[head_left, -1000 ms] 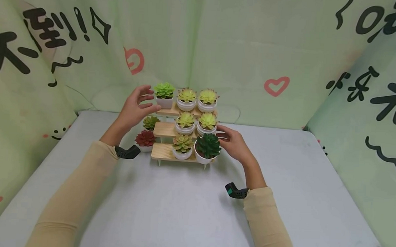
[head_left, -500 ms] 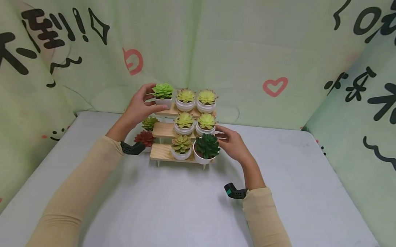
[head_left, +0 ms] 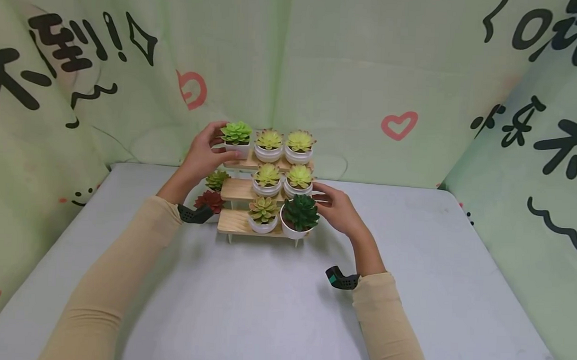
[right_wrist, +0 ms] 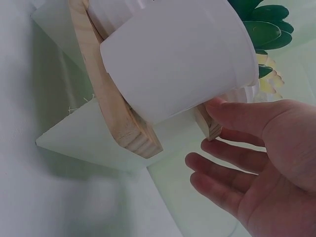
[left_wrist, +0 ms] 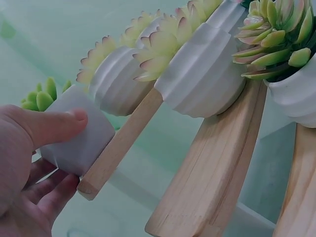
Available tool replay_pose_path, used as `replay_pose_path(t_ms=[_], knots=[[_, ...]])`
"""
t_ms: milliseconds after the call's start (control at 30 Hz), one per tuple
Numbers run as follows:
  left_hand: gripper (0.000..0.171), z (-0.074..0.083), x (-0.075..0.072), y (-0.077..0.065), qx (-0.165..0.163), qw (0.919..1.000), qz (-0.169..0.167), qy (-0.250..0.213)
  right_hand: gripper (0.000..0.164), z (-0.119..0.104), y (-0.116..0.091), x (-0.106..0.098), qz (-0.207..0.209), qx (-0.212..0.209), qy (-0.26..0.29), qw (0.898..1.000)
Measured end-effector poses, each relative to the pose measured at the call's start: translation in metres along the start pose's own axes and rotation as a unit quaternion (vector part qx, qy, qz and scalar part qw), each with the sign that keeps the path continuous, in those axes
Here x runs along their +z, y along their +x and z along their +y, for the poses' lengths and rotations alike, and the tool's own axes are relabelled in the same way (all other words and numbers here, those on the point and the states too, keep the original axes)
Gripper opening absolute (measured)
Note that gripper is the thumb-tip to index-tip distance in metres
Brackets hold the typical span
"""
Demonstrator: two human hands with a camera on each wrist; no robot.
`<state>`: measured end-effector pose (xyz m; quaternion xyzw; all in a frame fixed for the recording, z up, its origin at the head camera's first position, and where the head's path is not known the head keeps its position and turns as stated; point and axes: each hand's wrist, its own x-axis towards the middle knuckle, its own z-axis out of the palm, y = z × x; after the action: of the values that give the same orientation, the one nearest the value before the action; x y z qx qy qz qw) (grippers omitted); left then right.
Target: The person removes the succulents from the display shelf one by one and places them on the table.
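My left hand grips the square white pot of a bright green succulent at the left end of the top shelf. In the left wrist view the thumb presses the near face of the pot, with the other fingers behind and under it. My right hand is at the right side of the tiered wooden plant stand. The right wrist view has its thumb and index finger pinching the end of the middle shelf, while the other fingers are spread below.
Yellow-green succulents in round white pots fill the right of the upper shelves. On the bottom shelf are another small succulent and a dark green one. A red succulent and a green one stand left of the stand.
My left hand has moved right, from beside the square pot to gripping it. The right hand stays at the stand's right side.
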<state>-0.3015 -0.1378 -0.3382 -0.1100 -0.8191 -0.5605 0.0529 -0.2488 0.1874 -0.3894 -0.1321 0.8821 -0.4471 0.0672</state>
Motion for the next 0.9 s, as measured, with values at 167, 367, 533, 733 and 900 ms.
replay_pose_path(t_ms=[167,367,533,733,900], knots=[[0.071,0.000,-0.001,-0.002,0.003,1.0000,0.007,0.001,0.054,-0.002,-0.001,0.001,-0.001,-0.006,-0.001,1.000],[0.072,-0.001,-0.004,-0.005,0.000,0.9998,0.019,-0.004,0.055,-0.003,-0.003,0.000,-0.002,-0.006,0.000,1.000],[0.074,-0.002,-0.008,-0.012,0.009,0.9996,0.026,-0.003,0.055,-0.003,-0.002,0.000,-0.003,-0.008,-0.002,1.000],[0.077,-0.004,-0.014,-0.023,0.011,0.9995,0.025,-0.017,0.055,-0.002,0.000,0.000,-0.005,-0.009,-0.003,1.000],[0.077,-0.008,-0.021,-0.031,0.014,0.9996,0.023,-0.012,0.056,-0.003,0.000,-0.001,-0.006,0.000,0.000,1.000]])
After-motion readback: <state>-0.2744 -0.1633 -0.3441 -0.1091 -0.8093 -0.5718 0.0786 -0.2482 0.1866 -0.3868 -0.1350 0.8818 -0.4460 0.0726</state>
